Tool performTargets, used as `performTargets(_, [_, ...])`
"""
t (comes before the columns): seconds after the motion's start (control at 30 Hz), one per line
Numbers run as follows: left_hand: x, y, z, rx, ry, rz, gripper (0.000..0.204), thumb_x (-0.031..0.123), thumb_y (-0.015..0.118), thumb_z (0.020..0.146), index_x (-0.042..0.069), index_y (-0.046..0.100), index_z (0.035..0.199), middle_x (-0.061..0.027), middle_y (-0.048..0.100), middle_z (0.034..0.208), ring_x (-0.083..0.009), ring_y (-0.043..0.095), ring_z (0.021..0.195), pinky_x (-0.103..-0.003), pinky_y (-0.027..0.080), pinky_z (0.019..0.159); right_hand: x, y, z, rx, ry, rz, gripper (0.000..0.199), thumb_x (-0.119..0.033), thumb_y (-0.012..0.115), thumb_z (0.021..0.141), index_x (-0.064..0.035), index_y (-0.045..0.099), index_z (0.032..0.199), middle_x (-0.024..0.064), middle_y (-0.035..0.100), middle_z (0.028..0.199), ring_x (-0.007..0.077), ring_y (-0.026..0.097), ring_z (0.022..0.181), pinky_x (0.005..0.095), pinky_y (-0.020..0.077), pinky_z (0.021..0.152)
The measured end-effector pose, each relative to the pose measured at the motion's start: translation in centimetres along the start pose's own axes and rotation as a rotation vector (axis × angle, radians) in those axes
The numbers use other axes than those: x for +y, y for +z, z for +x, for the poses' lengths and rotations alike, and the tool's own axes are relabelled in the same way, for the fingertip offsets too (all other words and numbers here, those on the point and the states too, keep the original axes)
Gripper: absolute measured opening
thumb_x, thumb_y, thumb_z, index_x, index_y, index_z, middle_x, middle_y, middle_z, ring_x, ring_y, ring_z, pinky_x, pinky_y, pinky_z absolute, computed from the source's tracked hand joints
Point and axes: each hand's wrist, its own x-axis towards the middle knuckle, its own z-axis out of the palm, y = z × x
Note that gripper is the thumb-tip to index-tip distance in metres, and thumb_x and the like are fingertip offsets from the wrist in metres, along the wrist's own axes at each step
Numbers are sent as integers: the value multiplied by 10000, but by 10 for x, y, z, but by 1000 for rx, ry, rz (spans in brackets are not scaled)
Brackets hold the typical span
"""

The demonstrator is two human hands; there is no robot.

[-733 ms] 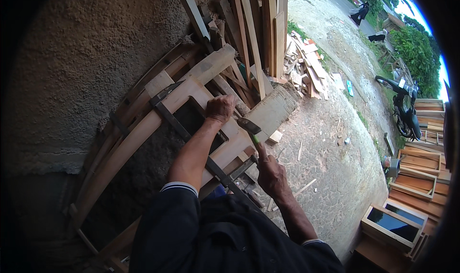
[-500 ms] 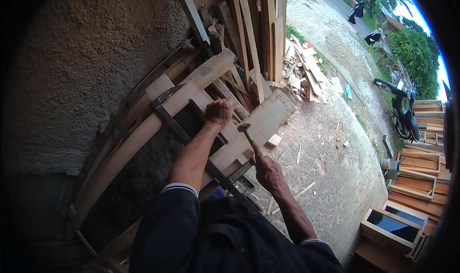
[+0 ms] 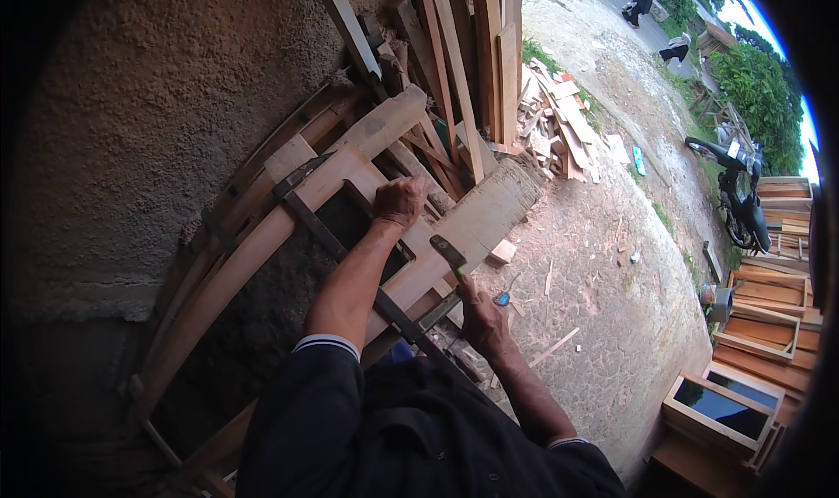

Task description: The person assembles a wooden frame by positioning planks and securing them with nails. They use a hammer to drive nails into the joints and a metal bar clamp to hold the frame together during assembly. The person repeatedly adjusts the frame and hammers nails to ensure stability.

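Note:
My left hand [image 3: 401,201] is closed in a fist over the pale wooden frame [image 3: 348,168], beside its rectangular opening. Whatever its fingers hold is hidden. Dark metal bar clamps [image 3: 313,222] lie across the frame. My right hand [image 3: 486,325] is wrapped round the handle of a hammer [image 3: 448,252], of which a bit of green shows above the fingers. The dark hammer head hangs just over the frame's right end, next to a thick timber block [image 3: 494,211]. A small blue thing [image 3: 502,299] shows beside my right hand; its kind is unclear.
Long boards [image 3: 489,79] lean upright at the rough wall [image 3: 201,87]. Beyond lies a heap of wood offcuts [image 3: 564,127]. A motorbike [image 3: 738,192], several stacked wooden frames [image 3: 760,314] and a glazed frame [image 3: 721,411] stand to the right. Two people [image 3: 641,4] are on the far road.
The hammer has turned and dropped slightly, its head now showing broader. My right hand has shifted a little down and left. The left hand stays put. The distant people have moved along the road.

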Motion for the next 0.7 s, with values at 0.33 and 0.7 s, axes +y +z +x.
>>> performTargets(0.33, [3, -2, 2, 36, 1, -3, 301, 345, 560, 1012, 109, 621, 836, -114, 695, 801, -341, 704, 793, -483, 555, 663, -4, -2, 1, -68, 70, -22, 737, 13, 499, 926, -189, 266, 1596, 228, 631, 800, 414, 646, 703, 506, 503, 608])
performTargets(0.7, [0, 0, 4, 28, -5, -10, 285, 321, 565, 1011, 107, 618, 830, -111, 694, 803, -337, 707, 801, -480, 554, 661, -4, -3, 3, -226, 203, -54, 858, -96, 620, 890, -258, 211, 1627, 185, 559, 719, 374, 610, 591, 513, 458, 549])
